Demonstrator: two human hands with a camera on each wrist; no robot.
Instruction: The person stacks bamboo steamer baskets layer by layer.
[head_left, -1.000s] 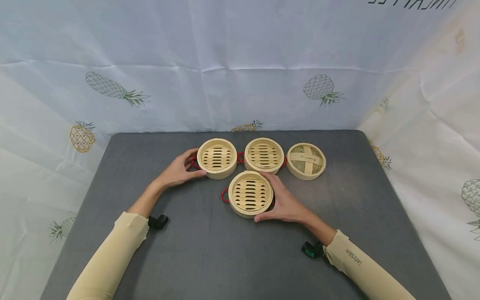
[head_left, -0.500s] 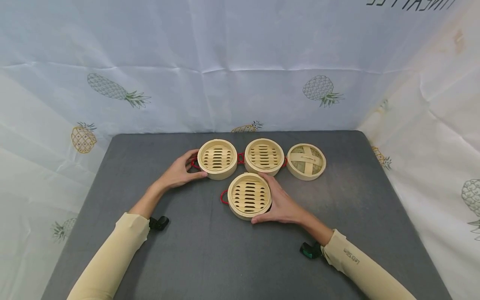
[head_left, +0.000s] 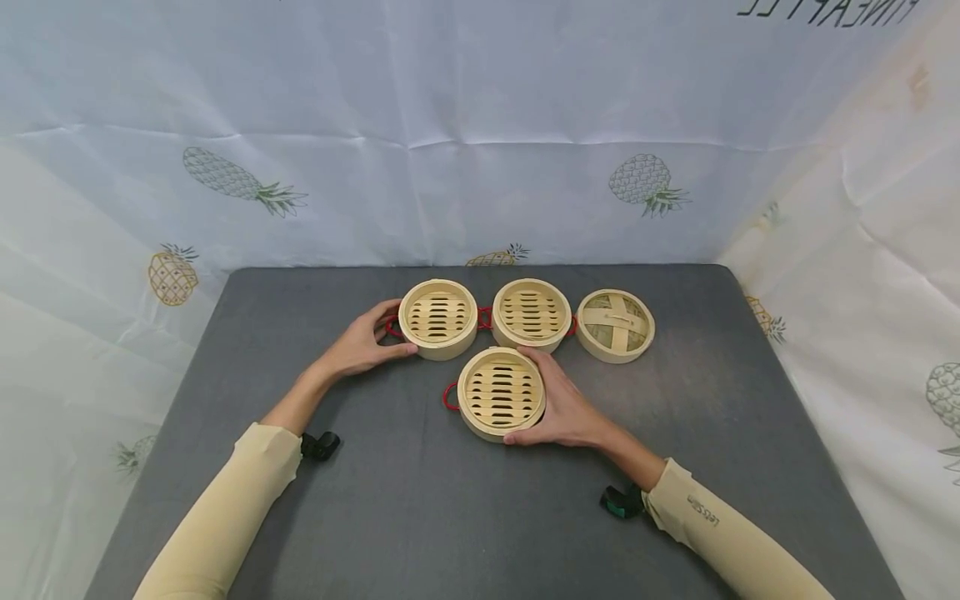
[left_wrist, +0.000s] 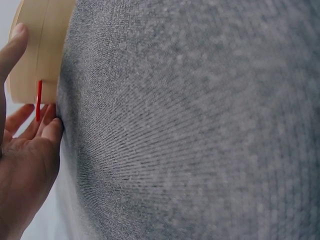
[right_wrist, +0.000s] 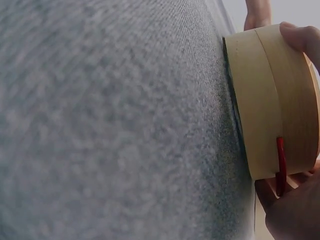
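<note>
My left hand [head_left: 358, 342] holds the left bamboo steamer basket [head_left: 438, 319], its thumb on the near side and its fingers round the back by the red handle [left_wrist: 39, 97]. Just in front of the back row, my right hand [head_left: 566, 407] grips another slatted steamer basket [head_left: 502, 394] from the right, thumb at the near wall. This basket rests on the grey cloth in the right wrist view, a red handle [right_wrist: 281, 162] between thumb and fingers. A third basket [head_left: 532, 313] stands in the row's middle, and a woven steamer lid [head_left: 616, 326] lies at its right end.
The grey-covered table [head_left: 450, 517] has a pineapple-printed curtain [head_left: 450, 200] behind it and at both sides. A black wrist camera [head_left: 321, 446] sits on the left wrist, another wrist camera [head_left: 622, 502] on the right.
The front basket has shifted slightly toward me and left, with my right hand on it. My left hand and the back row keep their places, while the head view has moved a little.
</note>
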